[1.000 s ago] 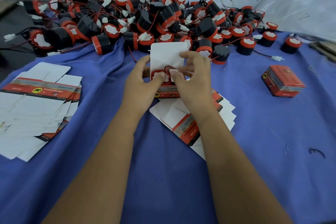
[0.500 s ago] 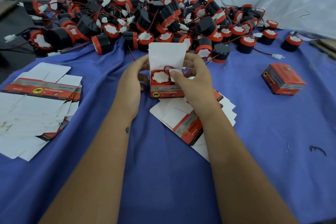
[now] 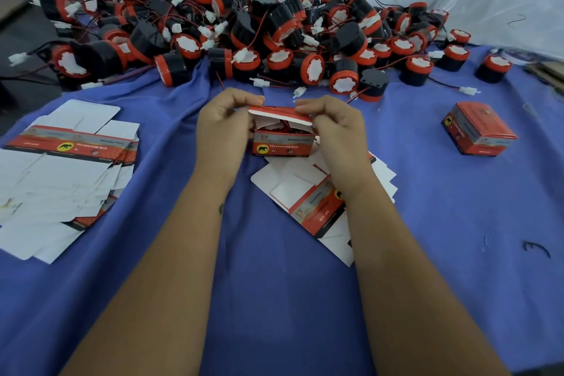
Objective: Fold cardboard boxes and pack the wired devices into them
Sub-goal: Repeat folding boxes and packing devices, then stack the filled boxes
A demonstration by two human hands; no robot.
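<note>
Blue cloth (image 3: 274, 299) covers the desk; at its middle the box (image 3: 283, 143) sits with a device inside, its lid (image 3: 279, 113) pinched half-closed by left hand (image 3: 224, 131) and right hand (image 3: 337, 134). Closing step: next, tuck the flap. Loose devices (image 3: 244, 30) crowd the far edge.

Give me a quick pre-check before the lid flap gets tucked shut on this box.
1. Device in the box: red wire shows inside; ok.
2. Wire clear of the tuck slot: cannot tell.
3. Lid flap folded over: partly, gap open; not ok yet.
4. Left hand and right hand pinch the flap's ends: ok.
5. Side flaps folded in: cannot tell.
</note>
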